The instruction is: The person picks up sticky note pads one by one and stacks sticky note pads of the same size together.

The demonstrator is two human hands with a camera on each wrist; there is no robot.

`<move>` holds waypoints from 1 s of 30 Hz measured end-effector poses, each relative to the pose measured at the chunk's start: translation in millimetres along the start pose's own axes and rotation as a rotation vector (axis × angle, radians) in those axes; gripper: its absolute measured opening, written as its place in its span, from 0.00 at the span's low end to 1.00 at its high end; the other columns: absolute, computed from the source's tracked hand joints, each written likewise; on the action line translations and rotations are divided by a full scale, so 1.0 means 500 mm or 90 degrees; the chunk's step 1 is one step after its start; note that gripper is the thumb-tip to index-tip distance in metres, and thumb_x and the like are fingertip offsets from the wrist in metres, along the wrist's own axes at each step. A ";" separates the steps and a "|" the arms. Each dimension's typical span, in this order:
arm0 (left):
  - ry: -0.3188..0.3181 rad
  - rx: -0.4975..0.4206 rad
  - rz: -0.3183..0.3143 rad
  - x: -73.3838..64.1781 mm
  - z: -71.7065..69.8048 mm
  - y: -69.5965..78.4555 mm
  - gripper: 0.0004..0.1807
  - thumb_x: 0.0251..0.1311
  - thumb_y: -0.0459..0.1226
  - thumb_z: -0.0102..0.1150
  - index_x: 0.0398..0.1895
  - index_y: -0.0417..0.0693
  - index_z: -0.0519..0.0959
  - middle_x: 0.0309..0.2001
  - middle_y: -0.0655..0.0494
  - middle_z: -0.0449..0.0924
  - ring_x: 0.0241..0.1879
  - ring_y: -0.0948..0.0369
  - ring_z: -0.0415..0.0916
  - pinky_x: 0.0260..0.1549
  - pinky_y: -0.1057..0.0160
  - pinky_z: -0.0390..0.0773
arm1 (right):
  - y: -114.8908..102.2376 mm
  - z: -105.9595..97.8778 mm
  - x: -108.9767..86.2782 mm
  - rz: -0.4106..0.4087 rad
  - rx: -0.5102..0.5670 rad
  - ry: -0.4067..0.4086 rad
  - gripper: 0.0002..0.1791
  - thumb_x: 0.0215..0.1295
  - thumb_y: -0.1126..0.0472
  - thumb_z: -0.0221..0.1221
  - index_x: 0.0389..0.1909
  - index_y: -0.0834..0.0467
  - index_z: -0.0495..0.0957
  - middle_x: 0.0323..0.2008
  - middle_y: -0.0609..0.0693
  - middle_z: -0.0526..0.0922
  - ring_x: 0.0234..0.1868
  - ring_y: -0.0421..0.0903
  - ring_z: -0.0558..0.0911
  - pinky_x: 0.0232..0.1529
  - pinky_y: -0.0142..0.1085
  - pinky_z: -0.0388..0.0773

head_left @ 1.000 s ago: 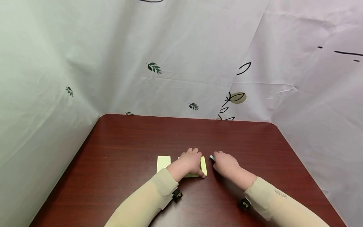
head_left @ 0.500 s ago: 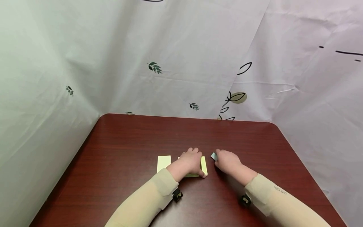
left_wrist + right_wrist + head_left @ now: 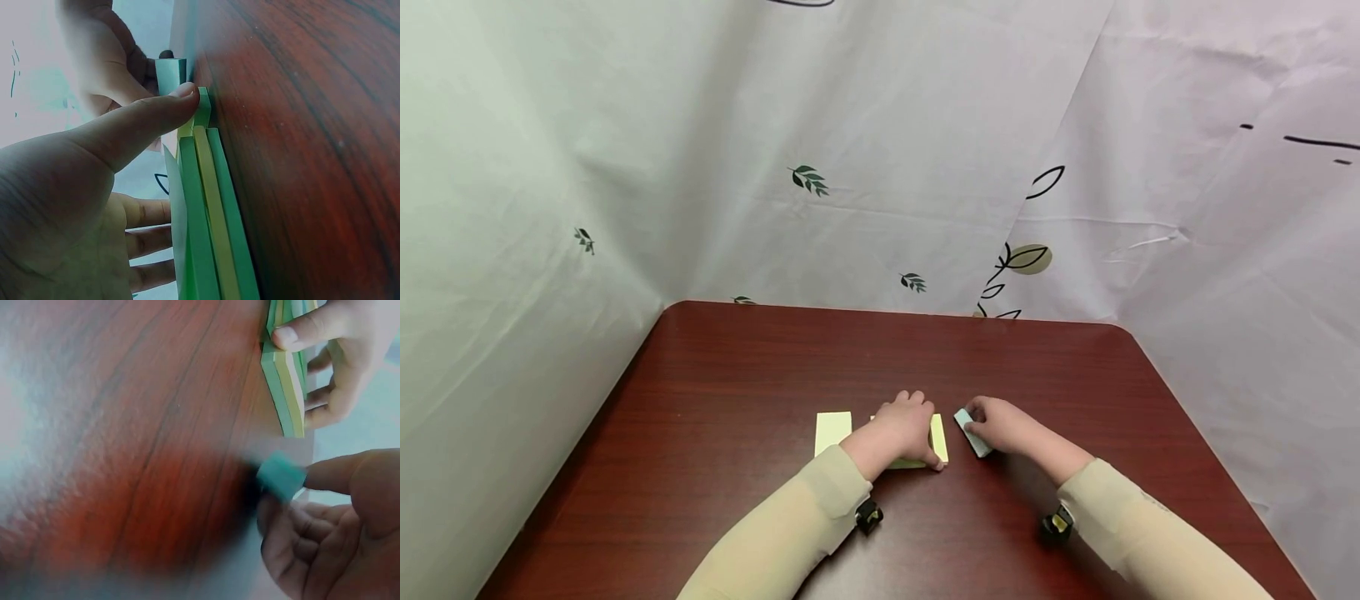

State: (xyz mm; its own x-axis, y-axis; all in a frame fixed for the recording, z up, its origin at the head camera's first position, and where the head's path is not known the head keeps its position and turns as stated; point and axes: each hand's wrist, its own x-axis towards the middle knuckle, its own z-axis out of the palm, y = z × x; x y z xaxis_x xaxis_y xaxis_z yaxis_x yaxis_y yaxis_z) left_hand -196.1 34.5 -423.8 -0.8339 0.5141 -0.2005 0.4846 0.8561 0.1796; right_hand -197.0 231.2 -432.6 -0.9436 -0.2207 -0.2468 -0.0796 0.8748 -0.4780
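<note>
My left hand (image 3: 908,425) lies over a group of pale-yellow and green flat rectangular blocks; their exact kind cannot be told. Its thumb presses the near end of the rightmost yellow block (image 3: 938,439), while the other fingers reach past the far edge. In the left wrist view, green and yellow layers (image 3: 215,212) run side by side between thumb and fingers. To the right of them, my right hand (image 3: 1003,423) pinches a pale-blue block (image 3: 973,433) between thumb and fingers. The right wrist view shows the blue block (image 3: 282,476) end-on, apart from the layered blocks (image 3: 284,390).
A flat pale-yellow rectangular block (image 3: 832,432) lies left of my left hand, partly behind the sleeve. Everything sits on a dark red wooden table (image 3: 760,358). A white patterned sheet (image 3: 865,208) hangs behind it and along both sides.
My right hand has shifted its fingers on the pale-blue block, which now shows along much of its length instead of only its tip. The left hand and the yellow blocks have stayed put.
</note>
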 end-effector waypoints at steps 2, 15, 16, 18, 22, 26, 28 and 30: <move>-0.003 0.000 -0.002 0.000 -0.001 0.001 0.44 0.38 0.65 0.74 0.56 0.51 0.77 0.54 0.54 0.72 0.53 0.54 0.68 0.46 0.52 0.77 | 0.005 0.002 0.001 -0.003 0.066 -0.023 0.16 0.69 0.62 0.59 0.55 0.65 0.75 0.32 0.52 0.81 0.23 0.44 0.77 0.25 0.38 0.76; -0.007 0.002 -0.001 -0.004 -0.002 0.002 0.45 0.39 0.65 0.74 0.58 0.50 0.76 0.54 0.53 0.72 0.53 0.53 0.68 0.46 0.51 0.77 | 0.012 0.017 0.001 -0.056 0.085 -0.027 0.21 0.72 0.61 0.57 0.63 0.61 0.72 0.21 0.48 0.76 0.18 0.43 0.74 0.22 0.37 0.72; -0.008 0.000 -0.001 -0.004 -0.002 0.002 0.45 0.40 0.65 0.74 0.58 0.50 0.76 0.54 0.53 0.72 0.53 0.53 0.68 0.46 0.50 0.77 | 0.011 0.017 0.002 -0.061 0.064 -0.019 0.21 0.71 0.61 0.58 0.63 0.60 0.73 0.22 0.47 0.76 0.19 0.42 0.73 0.24 0.37 0.72; -0.009 -0.002 0.000 -0.003 -0.001 0.002 0.45 0.39 0.65 0.74 0.57 0.49 0.76 0.54 0.53 0.72 0.53 0.53 0.68 0.45 0.50 0.77 | 0.009 0.016 0.002 -0.072 0.031 -0.007 0.21 0.69 0.61 0.60 0.61 0.60 0.74 0.25 0.46 0.75 0.22 0.42 0.73 0.26 0.37 0.71; -0.009 0.001 0.000 -0.001 0.001 0.002 0.44 0.39 0.66 0.74 0.57 0.49 0.77 0.53 0.53 0.72 0.53 0.52 0.68 0.45 0.50 0.77 | 0.006 0.017 0.003 -0.086 -0.001 0.003 0.18 0.68 0.62 0.62 0.57 0.59 0.76 0.26 0.45 0.75 0.24 0.41 0.72 0.28 0.37 0.70; -0.011 0.002 0.000 0.001 0.002 0.002 0.44 0.39 0.66 0.74 0.56 0.49 0.77 0.53 0.53 0.71 0.53 0.52 0.68 0.45 0.50 0.77 | 0.003 0.018 0.003 -0.080 -0.003 0.001 0.17 0.68 0.62 0.62 0.56 0.59 0.76 0.25 0.45 0.75 0.23 0.42 0.72 0.27 0.37 0.70; -0.013 0.001 -0.002 0.001 0.002 0.002 0.45 0.40 0.66 0.73 0.57 0.49 0.77 0.54 0.52 0.71 0.54 0.52 0.68 0.45 0.49 0.77 | 0.002 0.018 0.003 -0.079 -0.003 0.001 0.18 0.68 0.61 0.62 0.56 0.60 0.77 0.25 0.45 0.75 0.23 0.42 0.72 0.27 0.37 0.70; -0.016 0.000 -0.004 0.001 0.003 0.002 0.45 0.40 0.66 0.73 0.58 0.50 0.76 0.55 0.52 0.71 0.55 0.52 0.68 0.46 0.49 0.77 | 0.002 0.017 0.003 -0.079 -0.007 0.000 0.18 0.67 0.61 0.62 0.56 0.60 0.77 0.25 0.45 0.75 0.24 0.41 0.72 0.27 0.37 0.70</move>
State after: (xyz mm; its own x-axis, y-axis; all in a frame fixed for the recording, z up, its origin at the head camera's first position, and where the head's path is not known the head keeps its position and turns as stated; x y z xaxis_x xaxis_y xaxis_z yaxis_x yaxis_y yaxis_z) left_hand -195.8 35.7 -424.9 -0.8298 0.5104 -0.2256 0.4799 0.8590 0.1783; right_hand -195.6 228.0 -440.4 -0.9263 -0.3277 -0.1858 -0.1995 0.8452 -0.4958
